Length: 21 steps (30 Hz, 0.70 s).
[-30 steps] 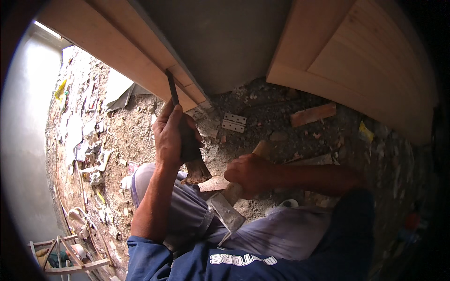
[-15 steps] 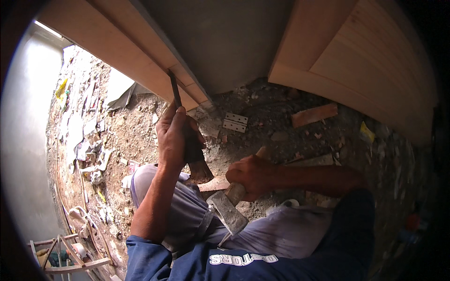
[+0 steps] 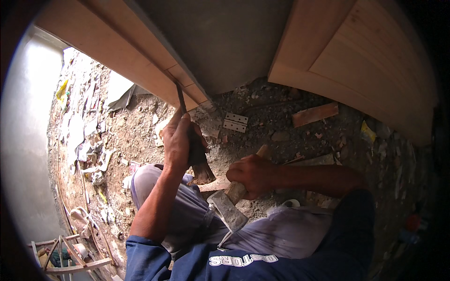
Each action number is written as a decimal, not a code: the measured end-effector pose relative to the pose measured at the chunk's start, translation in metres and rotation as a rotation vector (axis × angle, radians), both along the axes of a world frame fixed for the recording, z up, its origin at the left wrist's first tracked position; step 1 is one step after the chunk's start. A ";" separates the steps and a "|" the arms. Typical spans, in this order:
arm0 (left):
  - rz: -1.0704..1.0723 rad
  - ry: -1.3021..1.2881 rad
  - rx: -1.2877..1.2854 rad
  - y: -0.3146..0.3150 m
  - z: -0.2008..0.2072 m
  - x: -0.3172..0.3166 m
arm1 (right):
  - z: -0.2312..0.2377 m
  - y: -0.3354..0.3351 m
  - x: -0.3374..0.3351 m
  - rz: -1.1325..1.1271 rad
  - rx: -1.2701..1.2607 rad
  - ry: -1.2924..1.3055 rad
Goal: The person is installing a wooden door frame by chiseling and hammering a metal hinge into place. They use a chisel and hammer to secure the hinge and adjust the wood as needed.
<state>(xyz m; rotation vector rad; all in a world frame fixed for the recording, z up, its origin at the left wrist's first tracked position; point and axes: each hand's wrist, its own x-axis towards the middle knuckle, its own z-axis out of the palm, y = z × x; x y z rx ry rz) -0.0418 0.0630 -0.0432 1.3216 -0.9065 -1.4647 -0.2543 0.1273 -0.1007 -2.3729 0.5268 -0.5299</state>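
Observation:
My left hand (image 3: 179, 140) is wrapped round a chisel (image 3: 182, 99) with a dark blade and a frayed wooden butt. Its blade tip meets the edge of a wooden door frame (image 3: 136, 58) near scored lines across the wood. Closed round a wooden handle, my right hand (image 3: 248, 175) holds a hammer (image 3: 228, 211) with a blocky grey metal head. The hammer head hangs low over my lap, apart from the chisel butt. A metal hinge (image 3: 235, 122) with screw holes lies on the ground beyond my hands.
A panelled wooden door (image 3: 356, 61) stands at the far right. A short wood offcut (image 3: 315, 114) lies below it. Rubble and paper scraps (image 3: 96, 161) cover the ground at left, beside a pale wall (image 3: 28, 140). A small wooden rack (image 3: 70, 260) stands at lower left.
My left hand and the chisel have moved slightly right and nearer to me, so the blade tip sits lower along the frame. My right hand and the hammer have hardly moved.

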 end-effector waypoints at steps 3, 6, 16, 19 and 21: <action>-0.016 0.078 -0.042 0.001 -0.005 -0.002 | -0.001 0.000 0.001 0.001 0.001 0.001; -0.009 0.055 -0.014 0.000 -0.003 -0.001 | -0.001 0.000 0.001 0.005 -0.005 0.025; -0.010 0.045 -0.048 -0.002 -0.011 -0.001 | -0.005 -0.002 0.002 0.011 -0.012 0.001; -0.010 0.050 -0.043 -0.002 -0.011 0.000 | -0.002 -0.002 0.001 0.006 -0.012 0.037; -0.013 0.036 -0.032 -0.003 -0.013 0.001 | -0.004 -0.002 0.001 0.002 -0.018 0.022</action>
